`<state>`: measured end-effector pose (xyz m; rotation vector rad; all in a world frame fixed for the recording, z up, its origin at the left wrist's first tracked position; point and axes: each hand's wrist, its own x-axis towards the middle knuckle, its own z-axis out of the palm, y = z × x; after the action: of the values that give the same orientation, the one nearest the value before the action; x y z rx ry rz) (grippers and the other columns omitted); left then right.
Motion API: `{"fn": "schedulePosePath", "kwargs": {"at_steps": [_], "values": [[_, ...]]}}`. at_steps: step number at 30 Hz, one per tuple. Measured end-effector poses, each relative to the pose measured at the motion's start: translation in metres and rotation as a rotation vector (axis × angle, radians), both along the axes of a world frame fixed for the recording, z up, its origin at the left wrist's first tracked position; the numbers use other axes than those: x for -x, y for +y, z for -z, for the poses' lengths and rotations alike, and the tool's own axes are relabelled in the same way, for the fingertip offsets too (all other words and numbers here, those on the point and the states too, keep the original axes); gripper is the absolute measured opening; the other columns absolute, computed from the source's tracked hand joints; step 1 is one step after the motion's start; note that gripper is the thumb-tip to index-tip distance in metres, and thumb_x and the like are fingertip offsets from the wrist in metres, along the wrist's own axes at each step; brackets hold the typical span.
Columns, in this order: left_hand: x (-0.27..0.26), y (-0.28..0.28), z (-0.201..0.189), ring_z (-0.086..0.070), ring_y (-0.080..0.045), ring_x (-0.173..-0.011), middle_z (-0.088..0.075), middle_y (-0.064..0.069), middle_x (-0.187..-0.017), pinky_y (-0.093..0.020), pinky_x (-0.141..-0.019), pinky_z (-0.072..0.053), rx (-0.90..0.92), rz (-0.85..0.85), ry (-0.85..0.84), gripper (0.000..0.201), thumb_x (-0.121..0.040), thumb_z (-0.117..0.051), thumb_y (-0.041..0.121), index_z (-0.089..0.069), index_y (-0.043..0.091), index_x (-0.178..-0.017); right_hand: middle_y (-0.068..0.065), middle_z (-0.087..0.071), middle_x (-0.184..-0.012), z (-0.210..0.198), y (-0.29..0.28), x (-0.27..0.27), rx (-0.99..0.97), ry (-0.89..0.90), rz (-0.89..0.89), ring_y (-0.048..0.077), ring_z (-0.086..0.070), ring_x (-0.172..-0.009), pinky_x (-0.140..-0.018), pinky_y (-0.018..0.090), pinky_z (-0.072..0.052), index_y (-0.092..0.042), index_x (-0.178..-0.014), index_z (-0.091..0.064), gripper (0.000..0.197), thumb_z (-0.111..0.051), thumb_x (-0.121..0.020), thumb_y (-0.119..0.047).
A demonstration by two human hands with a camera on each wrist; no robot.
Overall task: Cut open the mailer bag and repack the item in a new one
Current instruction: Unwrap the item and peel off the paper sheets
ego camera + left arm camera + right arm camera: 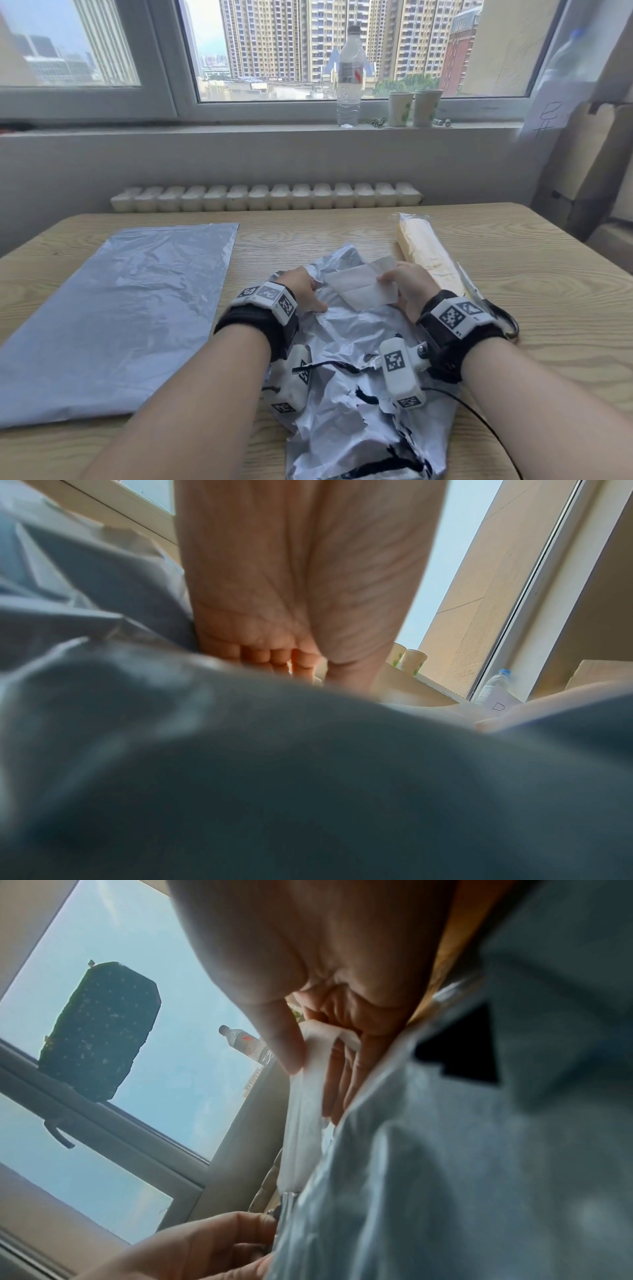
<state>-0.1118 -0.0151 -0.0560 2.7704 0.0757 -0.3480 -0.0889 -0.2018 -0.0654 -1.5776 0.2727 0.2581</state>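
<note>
The old grey mailer bag (356, 387), torn and crumpled, lies on the table in front of me. My left hand (306, 291) grips its upper edge, and the left wrist view shows those fingers (274, 656) curled into the grey film (103, 631). My right hand (400, 286) pinches a white paper sheet (359, 287) that lies on top of the bag; the right wrist view shows thumb and fingers closed on that white paper (304, 1096). The item (428, 255), cream-coloured in clear wrap, lies behind my right hand. A new flat grey mailer (120, 308) lies at the left.
A cutting tool with black handles (507, 322) lies beside my right wrist. A water bottle (349, 78) and two paper cups (414, 108) stand on the windowsill. A radiator (267, 197) runs behind the wooden table (548, 274). Cardboard (599, 164) leans at the right.
</note>
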Motion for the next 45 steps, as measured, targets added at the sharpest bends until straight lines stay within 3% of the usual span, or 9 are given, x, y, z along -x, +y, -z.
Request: {"fn": "schedulePosePath", "kwargs": {"at_steps": [3,9,13,15,19,23,29,36,45], "values": [[0.0,0.002,0.001,-0.054,-0.018,-0.085,-0.059,-0.001,-0.097,-0.026,-0.073,-0.043,0.015,-0.008,0.006,0.042,-0.081,-0.071,0.033,-0.061,0.011,-0.115,0.013,-0.05,-0.084,0.004,-0.002,0.0,-0.025,0.01,0.017,0.028,-0.053,-0.07,-0.051,0.031,-0.046,-0.006,-0.084,-0.05,0.016,-0.049,-0.086,0.009],[-0.004,0.005,0.006,-0.051,-0.017,-0.086,-0.055,0.002,-0.101,-0.027,-0.07,-0.04,0.005,-0.011,0.006,0.041,-0.079,-0.073,0.035,-0.044,0.02,-0.103,0.012,-0.052,-0.083,0.005,-0.004,0.002,-0.074,0.01,0.032,0.026,-0.054,-0.072,-0.057,0.034,-0.047,-0.007,-0.082,-0.051,0.017,-0.046,-0.089,0.008],[-0.004,0.001,0.003,-0.051,-0.016,-0.085,-0.062,-0.001,-0.105,-0.024,-0.069,-0.038,-0.033,0.059,-0.008,0.024,-0.083,-0.068,0.031,-0.059,0.018,-0.101,0.015,-0.054,-0.092,0.004,-0.001,0.0,0.031,-0.013,0.016,0.031,-0.057,-0.083,-0.074,0.046,-0.054,-0.009,-0.079,-0.054,0.013,-0.057,-0.086,0.002],[-0.009,0.0,0.004,-0.051,-0.017,-0.078,-0.062,-0.003,-0.089,-0.025,-0.066,-0.038,-0.027,0.041,0.028,0.028,-0.087,-0.061,0.042,-0.063,0.014,-0.086,0.016,-0.055,-0.091,0.003,0.001,0.002,0.025,-0.022,0.026,0.031,-0.059,-0.083,-0.078,0.048,-0.055,-0.006,-0.08,-0.057,0.009,-0.057,-0.086,0.0],[-0.017,-0.006,0.009,-0.051,-0.021,-0.074,-0.052,-0.004,-0.07,-0.026,-0.063,-0.036,-0.078,-0.02,0.027,0.047,-0.093,-0.046,0.051,-0.051,0.011,-0.071,0.012,-0.055,-0.083,0.005,-0.002,0.005,-0.037,-0.024,0.019,0.023,-0.058,-0.072,-0.062,0.036,-0.055,-0.005,-0.083,-0.057,0.009,-0.055,-0.09,-0.001],[-0.019,-0.01,0.01,-0.05,-0.02,-0.078,-0.045,0.002,-0.063,-0.026,-0.051,-0.031,-0.148,-0.018,-0.001,0.043,-0.09,-0.056,0.048,-0.044,0.016,-0.064,0.016,-0.057,-0.09,0.009,-0.003,0.0,-0.026,0.0,0.019,0.027,-0.059,-0.073,-0.055,0.034,-0.052,-0.001,-0.095,-0.059,0.007,-0.056,-0.09,0.001],[-0.025,-0.01,0.014,-0.053,-0.021,-0.077,-0.053,-0.001,-0.069,-0.027,-0.065,-0.037,-0.159,-0.036,0.023,0.042,-0.087,-0.061,0.046,-0.047,0.015,-0.064,0.023,-0.054,-0.105,0.012,-0.007,-0.004,-0.083,0.033,0.025,0.035,-0.059,-0.081,-0.049,0.035,-0.054,0.004,-0.116,-0.049,0.025,-0.05,-0.091,0.002],[-0.024,-0.009,0.013,-0.053,-0.02,-0.073,-0.05,0.002,-0.062,-0.026,-0.055,-0.035,-0.152,-0.041,0.029,0.042,-0.086,-0.061,0.047,-0.048,0.015,-0.062,0.03,-0.054,-0.122,0.018,-0.011,-0.007,-0.185,0.06,0.052,0.046,-0.06,-0.106,-0.082,0.057,-0.054,0.003,-0.113,-0.048,0.022,-0.049,-0.092,-0.002],[-0.014,-0.017,0.001,-0.058,-0.023,-0.079,-0.058,-0.004,-0.083,-0.029,-0.066,-0.043,-0.205,-0.003,-0.054,0.024,-0.086,-0.065,0.033,-0.057,0.011,-0.08,0.032,-0.055,-0.124,0.019,-0.01,-0.007,-0.2,0.008,0.05,0.046,-0.058,-0.11,-0.092,0.06,-0.049,0.002,-0.102,-0.053,0.013,-0.047,-0.093,-0.005]]}}
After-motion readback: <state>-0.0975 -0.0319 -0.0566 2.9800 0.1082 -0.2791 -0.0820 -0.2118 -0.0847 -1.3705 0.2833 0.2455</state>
